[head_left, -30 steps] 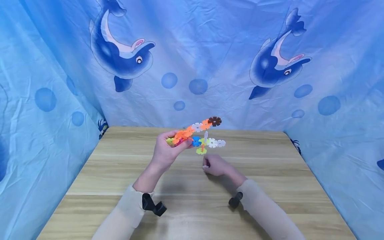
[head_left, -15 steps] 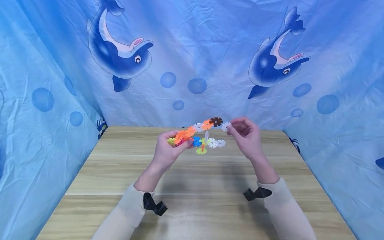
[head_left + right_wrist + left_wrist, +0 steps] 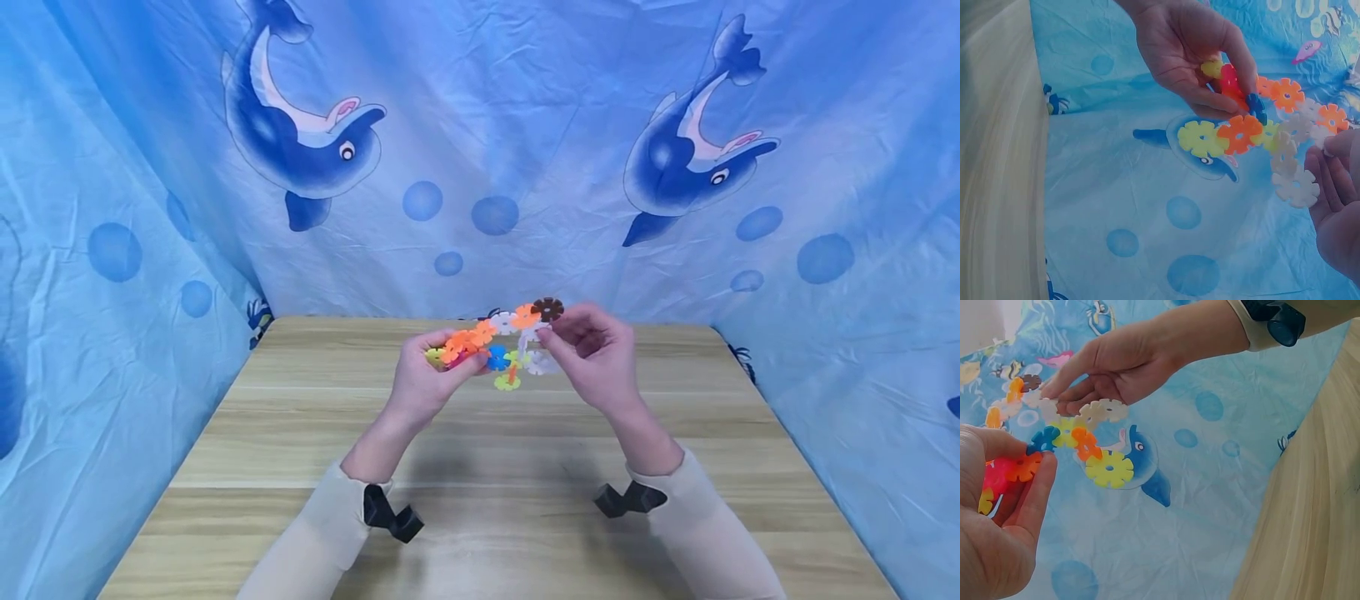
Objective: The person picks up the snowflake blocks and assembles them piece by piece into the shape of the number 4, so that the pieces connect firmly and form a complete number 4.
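Observation:
My left hand point(image 3: 422, 382) grips a linked string of notched plastic snowflake discs, raised above the table. Orange discs point(image 3: 459, 343) run up to a brown disc point(image 3: 548, 309) at the far end. Below them, a blue disc point(image 3: 497, 358) leads to yellow-green and white ones; a yellow-green disc point(image 3: 1110, 469) hangs lowest, joined through an orange disc point(image 3: 1239, 134). With thumb and fingers my right hand point(image 3: 600, 360) pinches a white disc point(image 3: 538, 332) just under the brown one, right at the upright pale disc of the lower row. Its fingers partly cover the lower white discs point(image 3: 1296, 185).
A wooden table point(image 3: 480, 517) lies beneath both hands. Blue cloth point(image 3: 555, 167) printed with dolphins hangs behind it and at both sides. Each wrist carries a black camera mount point(image 3: 392, 515) over a light sleeve point(image 3: 307, 533).
My right hand has risen from near the tabletop with the white disc, passed right of the brown disc, then moved left against the string. My left hand keeps its grip, nearly still.

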Tool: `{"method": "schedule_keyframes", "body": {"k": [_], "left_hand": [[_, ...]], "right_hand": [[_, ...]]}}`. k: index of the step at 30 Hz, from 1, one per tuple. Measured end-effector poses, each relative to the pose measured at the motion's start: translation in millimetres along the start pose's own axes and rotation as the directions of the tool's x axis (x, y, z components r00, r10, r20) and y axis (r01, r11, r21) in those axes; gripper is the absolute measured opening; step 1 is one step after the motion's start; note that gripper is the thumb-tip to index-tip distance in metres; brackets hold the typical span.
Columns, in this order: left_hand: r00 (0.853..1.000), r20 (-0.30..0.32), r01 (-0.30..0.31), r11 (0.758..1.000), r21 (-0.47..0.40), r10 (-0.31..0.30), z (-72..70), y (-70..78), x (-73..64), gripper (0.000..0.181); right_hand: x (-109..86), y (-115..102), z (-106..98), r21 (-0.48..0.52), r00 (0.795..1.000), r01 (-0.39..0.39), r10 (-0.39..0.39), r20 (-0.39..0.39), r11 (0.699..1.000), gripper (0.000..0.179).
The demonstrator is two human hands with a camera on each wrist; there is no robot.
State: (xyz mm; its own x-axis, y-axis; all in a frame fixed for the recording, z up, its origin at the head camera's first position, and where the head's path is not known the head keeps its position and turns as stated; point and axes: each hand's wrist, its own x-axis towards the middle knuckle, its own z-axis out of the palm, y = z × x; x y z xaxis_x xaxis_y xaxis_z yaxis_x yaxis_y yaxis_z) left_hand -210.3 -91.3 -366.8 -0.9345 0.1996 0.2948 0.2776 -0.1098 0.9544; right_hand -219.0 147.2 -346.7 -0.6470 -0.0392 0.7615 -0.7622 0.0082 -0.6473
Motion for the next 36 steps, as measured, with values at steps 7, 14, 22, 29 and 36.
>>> {"method": "schedule_keyframes", "body": {"k": [7, 14, 22, 29, 36], "left_hand": [[1.000, 0.015, 0.009, 1.000, -0.020, -0.009, 2.4, -0.8, 0.0, 0.029], [1.000, 0.009, 0.011, 1.000, 0.027, -0.011, 2.8, -2.9, -0.1, 0.028], [0.999, 0.033, 0.007, 1.000, 0.029, -0.008, 3.8, -3.6, 2.0, 0.029], [0.999, 0.033, 0.017, 1.000, 0.000, -0.017, 5.6, -5.3, 2.6, 0.031], [1.000, 0.019, 0.026, 0.996, -0.088, -0.024, 10.7, -7.0, 3.4, 0.033]], "right_hand": [[-0.2, -1.9, -2.5, -0.026, 0.998, 0.064, -0.063, 0.031, 0.998, 0.008], [0.1, -2.2, -1.1, 0.012, 0.997, 0.053, -0.054, 0.050, 0.999, 0.011], [-0.1, -1.3, -1.5, -0.037, 0.998, 0.049, -0.048, 0.050, 0.998, 0.015], [-5.0, 3.5, 2.9, 0.009, 0.999, 0.052, -0.052, 0.017, 0.999, 0.015], [-11.7, 11.2, 6.8, 0.052, 0.998, 0.048, -0.049, 0.028, 0.998, 0.018]]}}
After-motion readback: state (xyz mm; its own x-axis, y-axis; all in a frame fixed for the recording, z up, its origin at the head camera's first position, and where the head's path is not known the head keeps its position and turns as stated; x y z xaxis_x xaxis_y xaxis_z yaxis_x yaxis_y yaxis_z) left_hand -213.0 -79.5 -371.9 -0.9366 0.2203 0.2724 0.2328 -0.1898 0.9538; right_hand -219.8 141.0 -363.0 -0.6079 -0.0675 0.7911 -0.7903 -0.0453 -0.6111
